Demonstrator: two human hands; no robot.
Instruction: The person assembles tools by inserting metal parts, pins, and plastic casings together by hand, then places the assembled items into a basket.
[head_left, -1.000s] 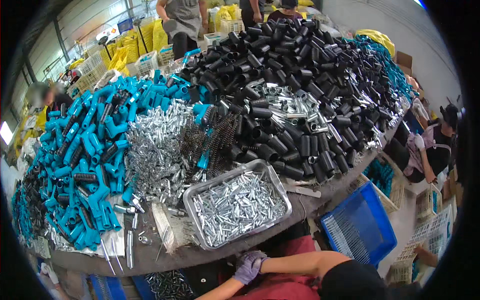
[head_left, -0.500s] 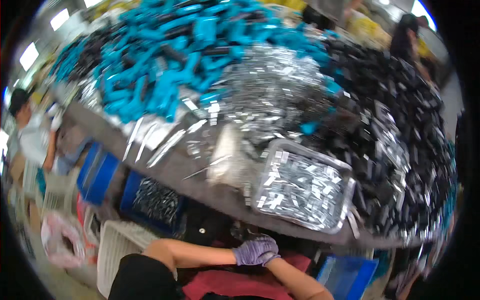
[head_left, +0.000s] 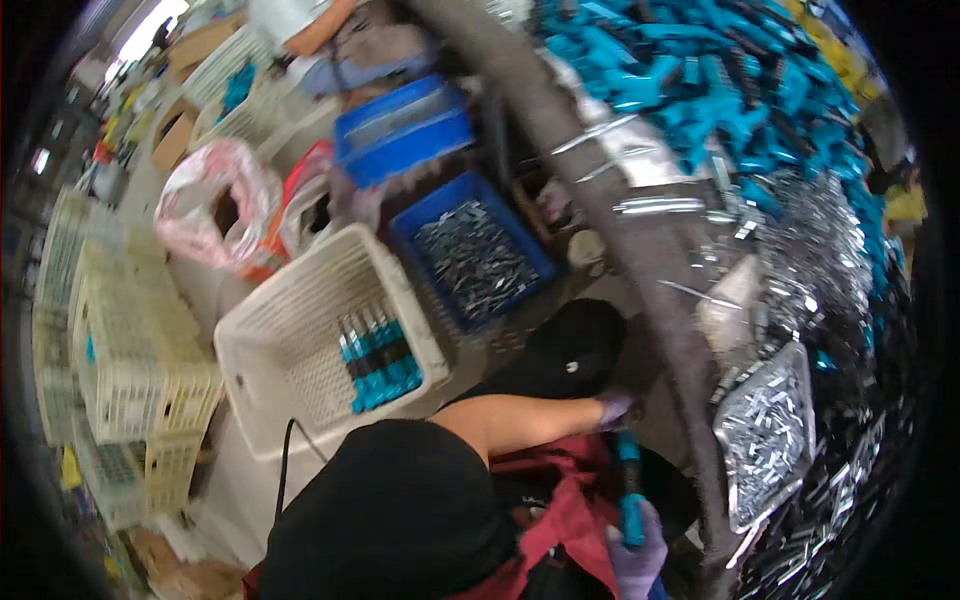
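teal tool (head_left: 629, 482) in right hand (head_left: 643, 558) seemingly touches left hand (head_left: 614, 408).

Pale floor (head_left: 232, 495), bright opening (head_left: 160, 24) far off

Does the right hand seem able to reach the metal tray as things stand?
Probably yes: the tray lies open near the table edge, with nothing visible blocking it, though the right hand holds the teal tool.

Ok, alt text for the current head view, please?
A purple-gloved right hand holds a teal-and-black handle, with the left hand at its other end. Leftward, a cream plastic crate contains similar handles. Rightward, a worktable carries a metal tray of silver pins and piled teal parts.
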